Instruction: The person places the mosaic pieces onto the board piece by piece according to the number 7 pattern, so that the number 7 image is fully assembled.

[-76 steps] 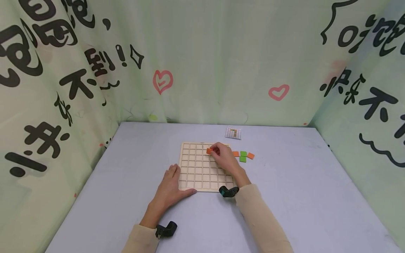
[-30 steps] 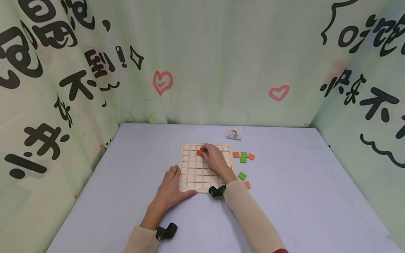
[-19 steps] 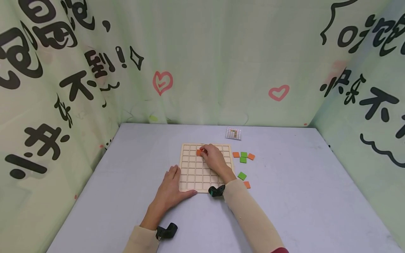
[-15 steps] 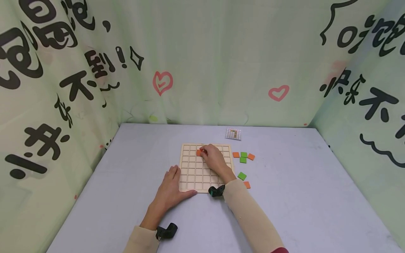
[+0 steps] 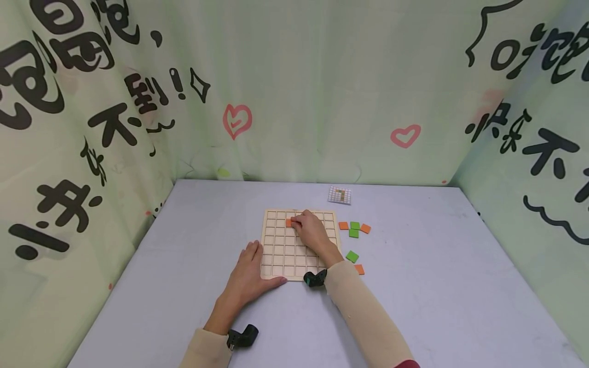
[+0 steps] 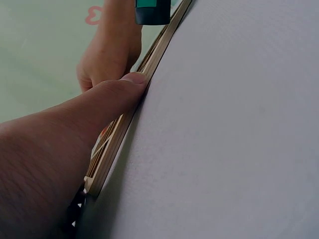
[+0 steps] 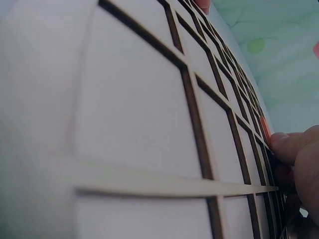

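A wooden grid board (image 5: pixel 278 255) lies on the table. At its left edge my left hand (image 5: pixel 246 268) rests with fingers extended, the thumb on the near edge; the left wrist view shows that thumb (image 6: pixel 117 94) against the board's rim. My right hand (image 5: pixel 313 232) reaches over the far part of the grid, fingers curled, holding a square orange tile (image 5: pixel 288 223) at a cell in the second row. In the right wrist view the thumb (image 7: pixel 286 144) touches the orange tile (image 7: pixel 265 128); the other fingertips are mostly hidden. Whether the tile sits fully in the cell I cannot tell.
Right of the board lie loose orange tiles (image 5: pixel 365 228) and green tiles (image 5: pixel 352 256), several in all. Behind the board is a small card (image 5: pixel 339 194) printed with a coloured grid pattern. Curtains (image 5: pixel 313 102) with writing enclose the white table (image 5: pixel 414 286).
My right hand has carried the orange tile leftward across the board's far part, then stayed over one cell, its fingers shifting slightly on the tile. The left hand has kept its place.
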`<act>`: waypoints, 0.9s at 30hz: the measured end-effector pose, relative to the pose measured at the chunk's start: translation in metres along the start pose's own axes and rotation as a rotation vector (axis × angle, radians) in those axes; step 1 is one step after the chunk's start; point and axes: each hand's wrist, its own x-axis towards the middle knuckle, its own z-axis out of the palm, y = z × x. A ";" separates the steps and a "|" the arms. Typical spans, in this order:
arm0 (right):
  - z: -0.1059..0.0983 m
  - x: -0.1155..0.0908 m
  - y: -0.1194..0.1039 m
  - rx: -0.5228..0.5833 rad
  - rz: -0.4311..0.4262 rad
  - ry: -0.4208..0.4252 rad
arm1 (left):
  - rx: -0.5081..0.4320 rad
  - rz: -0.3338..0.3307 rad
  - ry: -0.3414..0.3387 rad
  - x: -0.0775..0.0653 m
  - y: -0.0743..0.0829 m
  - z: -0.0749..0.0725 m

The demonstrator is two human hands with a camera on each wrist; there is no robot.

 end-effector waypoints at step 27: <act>-0.004 -0.002 0.004 0.120 0.020 -0.026 | -0.003 0.004 0.006 0.001 -0.002 0.002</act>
